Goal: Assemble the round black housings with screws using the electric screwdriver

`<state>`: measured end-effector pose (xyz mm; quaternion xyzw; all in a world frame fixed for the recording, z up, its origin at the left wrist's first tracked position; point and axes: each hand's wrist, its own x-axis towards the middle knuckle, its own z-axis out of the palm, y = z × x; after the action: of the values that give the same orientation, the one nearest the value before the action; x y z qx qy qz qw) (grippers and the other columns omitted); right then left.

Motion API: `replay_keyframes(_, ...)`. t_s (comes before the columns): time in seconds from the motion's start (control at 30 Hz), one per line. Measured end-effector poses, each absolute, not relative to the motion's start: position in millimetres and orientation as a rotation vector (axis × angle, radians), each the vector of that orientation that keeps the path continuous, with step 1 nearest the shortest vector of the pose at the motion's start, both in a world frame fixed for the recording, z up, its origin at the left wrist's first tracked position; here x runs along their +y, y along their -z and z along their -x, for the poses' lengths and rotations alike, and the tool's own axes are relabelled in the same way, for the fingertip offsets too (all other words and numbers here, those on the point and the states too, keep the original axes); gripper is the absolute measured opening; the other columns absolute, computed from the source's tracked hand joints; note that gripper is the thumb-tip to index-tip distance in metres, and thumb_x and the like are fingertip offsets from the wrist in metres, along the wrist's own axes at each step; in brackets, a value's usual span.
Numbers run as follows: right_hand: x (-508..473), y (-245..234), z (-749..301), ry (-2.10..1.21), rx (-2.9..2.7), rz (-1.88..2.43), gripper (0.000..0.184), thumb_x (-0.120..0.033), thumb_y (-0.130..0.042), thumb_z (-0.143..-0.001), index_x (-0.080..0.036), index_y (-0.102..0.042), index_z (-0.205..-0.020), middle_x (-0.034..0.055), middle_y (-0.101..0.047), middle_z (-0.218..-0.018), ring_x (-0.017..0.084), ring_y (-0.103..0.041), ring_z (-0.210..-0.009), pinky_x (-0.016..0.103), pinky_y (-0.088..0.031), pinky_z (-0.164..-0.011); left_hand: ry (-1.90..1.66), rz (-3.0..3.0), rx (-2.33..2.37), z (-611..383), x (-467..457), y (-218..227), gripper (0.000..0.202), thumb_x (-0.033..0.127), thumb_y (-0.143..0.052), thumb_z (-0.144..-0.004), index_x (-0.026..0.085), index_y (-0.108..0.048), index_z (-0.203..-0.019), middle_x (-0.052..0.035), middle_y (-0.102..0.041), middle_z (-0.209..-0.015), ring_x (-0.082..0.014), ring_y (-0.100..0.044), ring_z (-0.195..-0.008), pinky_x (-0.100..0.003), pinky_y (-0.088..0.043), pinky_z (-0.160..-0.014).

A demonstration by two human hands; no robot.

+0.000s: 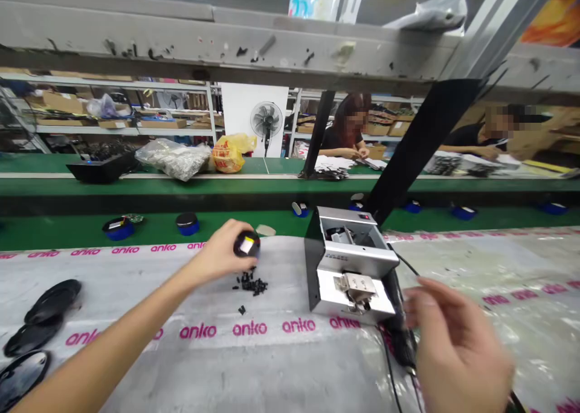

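Puck (247,244), black and round with a pale label, sits in the left hand (222,257), fingers curled round it, just above a heap of small black bits (252,285) on the sheet (136,268); that sheet is clear plastic printed "anko", spread over the whole bench; far left on it lie black oval plates (36,322), overlapping; behind runs a green belt (67,228) carrying blue-based pucks (187,223); further back, shelves of cartons (63,101), a plastic bag (172,158), a yellow bag (231,153), a fan (266,121); centre right, a metal box machine (351,268) stands on the sheet; the right hand (457,352) hovers blurred beside it, fingers apart, empty; two other people (348,132) work across the far bench.
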<state>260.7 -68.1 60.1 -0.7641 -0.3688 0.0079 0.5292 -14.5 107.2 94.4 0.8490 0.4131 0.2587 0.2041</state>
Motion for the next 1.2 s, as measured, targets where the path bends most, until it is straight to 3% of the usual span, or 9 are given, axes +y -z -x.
replay_keyframes(0.07,-75,-70,-218,-0.411,-1.122,1.667,0.048,-0.057,-0.042,-0.094,-0.023,-0.061,-0.121,0.0034,-0.066,-0.077,0.019,-0.057,-0.056,0.03,-0.045,-0.052,-0.657,-2.348,1.017,3,64,-86,0.043,0.022,-0.073,-0.074,0.021,-0.06,-0.115,-0.0032,-0.057,-0.11,-0.0214,-0.061,-0.105,-0.031,-0.051,-0.093)
replay_keyframes(0.17,-72,-61,-173,-0.633,-1.348,1.67,0.053,-0.057,-0.04,-0.096,-0.021,-0.056,-0.132,0.0011,-0.066,-0.068,0.021,-0.062,-0.059,0.029,-0.046,-0.054,-0.565,-2.228,0.954,-8,10,-59,0.049,0.023,-0.069,-0.078,0.024,-0.055,-0.124,-0.0067,-0.051,-0.118,-0.023,-0.062,-0.103,-0.036,-0.054,-0.091)
replay_keyframes(0.33,-61,-33,-168,-0.643,-1.414,1.693,0.045,-0.052,-0.037,-0.099,-0.02,-0.067,-0.089,0.0063,-0.069,-0.081,0.021,-0.064,-0.071,0.03,-0.046,-0.063,-0.396,-2.115,1.167,-9,-39,-12,0.076,0.035,-0.078,-0.074,0.02,-0.047,-0.142,-0.0187,-0.046,-0.133,-0.037,-0.057,-0.118,-0.051,-0.051,-0.099)
replay_keyframes(0.43,-58,-33,-174,-0.693,-1.479,1.732,0.042,-0.055,-0.044,-0.096,-0.02,-0.067,-0.093,0.0009,-0.062,-0.063,0.02,-0.058,-0.057,0.029,-0.039,-0.054,-0.386,-2.07,1.164,4,-47,-15,0.085,0.035,-0.078,-0.074,0.024,-0.04,-0.149,-0.0191,-0.04,-0.148,-0.0396,-0.046,-0.134,-0.051,-0.045,-0.107)
replay_keyframes(0.6,-50,-36,-164,-0.772,-1.572,1.748,0.038,-0.051,-0.044,-0.097,-0.022,-0.068,-0.102,-0.0003,-0.064,-0.065,0.02,-0.061,-0.062,0.029,-0.041,-0.058,-0.469,-1.952,1.16,34,-7,-40,0.03,0.037,-0.055,-0.092,0.024,-0.071,-0.115,-0.008,-0.072,-0.111,-0.0256,-0.069,-0.1,-0.036,-0.056,-0.088)
replay_keyframes(0.73,-39,-37,-151,-0.739,-1.584,1.807,0.04,-0.047,-0.054,-0.092,-0.019,-0.064,-0.119,0.0008,-0.063,-0.065,0.025,-0.063,-0.071,0.032,-0.044,-0.065,-0.694,-2.008,1.356,42,46,-31,0.022,0.03,-0.057,-0.088,0.019,-0.075,-0.094,-0.0094,-0.073,-0.097,-0.0268,-0.066,-0.088,-0.041,-0.05,-0.089)
replay_keyframes(0.9,-32,-44,-143,-0.711,-1.69,1.737,0.023,-0.025,-0.057,-0.089,-0.016,-0.071,-0.104,0.0098,-0.068,-0.09,0.025,-0.064,-0.076,0.037,-0.047,-0.074,-0.795,-1.919,1.299,38,65,-13,0.016,0.028,-0.064,-0.081,0.02,-0.075,-0.074,-0.0063,-0.069,-0.086,-0.0254,-0.063,-0.086,-0.04,-0.047,-0.092)
replay_keyframes(1.07,-32,-41,-149,-0.791,-1.71,1.551,0.039,-0.021,-0.054,-0.09,-0.02,-0.06,-0.129,0.0067,-0.07,-0.091,0.022,-0.065,-0.078,0.039,-0.052,-0.079,-0.807,-1.58,1.152,39,49,-14,0.019,0.035,-0.069,-0.08,0.018,-0.076,-0.086,-0.006,-0.075,-0.084,-0.0238,-0.069,-0.083,-0.036,-0.055,-0.08)
replay_keyframes(1.2,-33,-33,-149,-0.922,-1.587,1.433,0.034,-0.024,-0.059,-0.089,-0.023,-0.064,-0.123,0.0043,-0.07,-0.093,0.018,-0.067,-0.075,0.032,-0.057,-0.071,-0.809,-1.265,1.002,39,44,-12,0.026,0.036,-0.077,-0.074,0.016,-0.077,-0.091,-0.0067,-0.078,-0.085,-0.0218,-0.073,-0.078,-0.036,-0.06,-0.08)
